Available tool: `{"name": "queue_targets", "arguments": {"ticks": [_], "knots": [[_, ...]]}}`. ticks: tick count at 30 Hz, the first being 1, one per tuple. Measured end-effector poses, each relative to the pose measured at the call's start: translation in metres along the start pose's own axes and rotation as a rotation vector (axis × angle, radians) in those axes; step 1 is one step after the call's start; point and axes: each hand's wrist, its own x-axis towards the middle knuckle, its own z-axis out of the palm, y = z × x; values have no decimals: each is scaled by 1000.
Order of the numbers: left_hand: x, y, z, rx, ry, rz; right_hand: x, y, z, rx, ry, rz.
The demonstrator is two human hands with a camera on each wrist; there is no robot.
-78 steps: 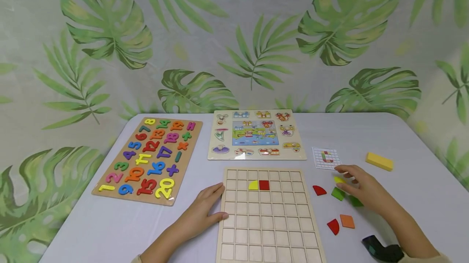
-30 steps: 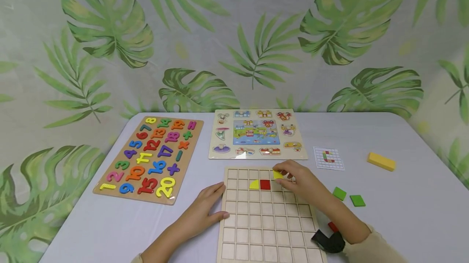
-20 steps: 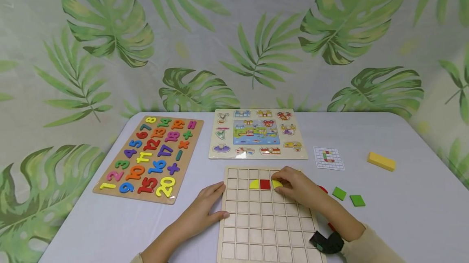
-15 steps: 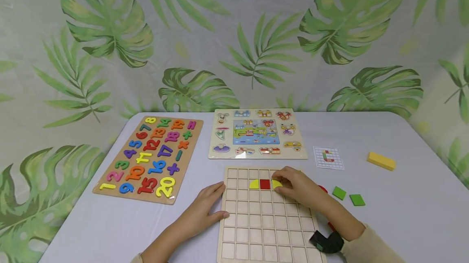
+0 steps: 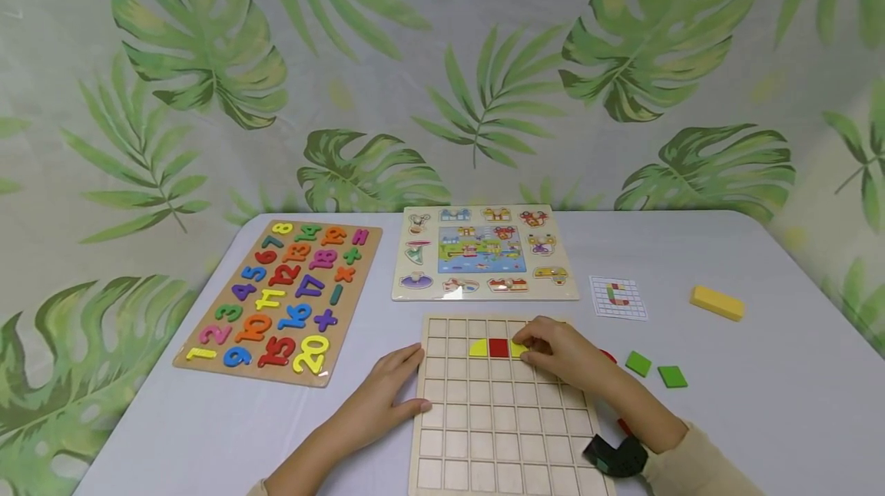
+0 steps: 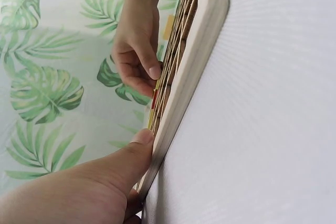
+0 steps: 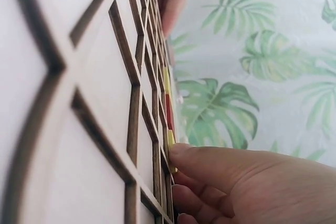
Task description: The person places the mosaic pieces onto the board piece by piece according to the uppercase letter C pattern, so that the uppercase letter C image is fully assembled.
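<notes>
A wooden grid board [image 5: 456, 411] lies before me. In its second row sit a yellow quarter-circle tile [image 5: 478, 348] and, to its right, a red square tile [image 5: 498, 348]. My right hand [image 5: 570, 354] pinches another yellow quarter-circle tile [image 5: 517, 350] between thumb and fingers, at the cell just right of the red square. The right wrist view shows the thumb on this yellow tile [image 7: 171, 140], low at the grid. My left hand [image 5: 383, 396] rests along the board's left edge, fingers straight; in the left wrist view its thumb [image 6: 142, 137] touches the rim.
Right of the board lie green tiles [image 5: 638, 363], a red tile [image 5: 608, 356] half behind my forearm, a pattern card [image 5: 618, 297] and a yellow block [image 5: 717, 303]. A number board [image 5: 346, 308] lies left, a picture puzzle [image 5: 434, 219] behind. My right wrist wears a black band [image 5: 615, 456].
My right hand has moved left from the loose tiles, bringing a yellow quarter-circle tile to the grid and lowering it beside the red square. My left hand has stayed put.
</notes>
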Motion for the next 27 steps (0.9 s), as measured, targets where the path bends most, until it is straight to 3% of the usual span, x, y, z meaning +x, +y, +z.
{"name": "queue_targets", "arguments": {"ticks": [8, 13, 20, 27], "knots": [[-1, -2, 2, -12, 5, 2, -1, -8, -4, -15, -24, 55], [-2, -3, 3, 4, 23, 19, -10, -18, -21, -19, 38, 54], [-2, -2, 2, 3, 17, 10, -42, -17, -54, -149, 214, -17], [-1, -2, 2, 2, 18, 19, -79, 4, -72, -230, 276, 57]]}}
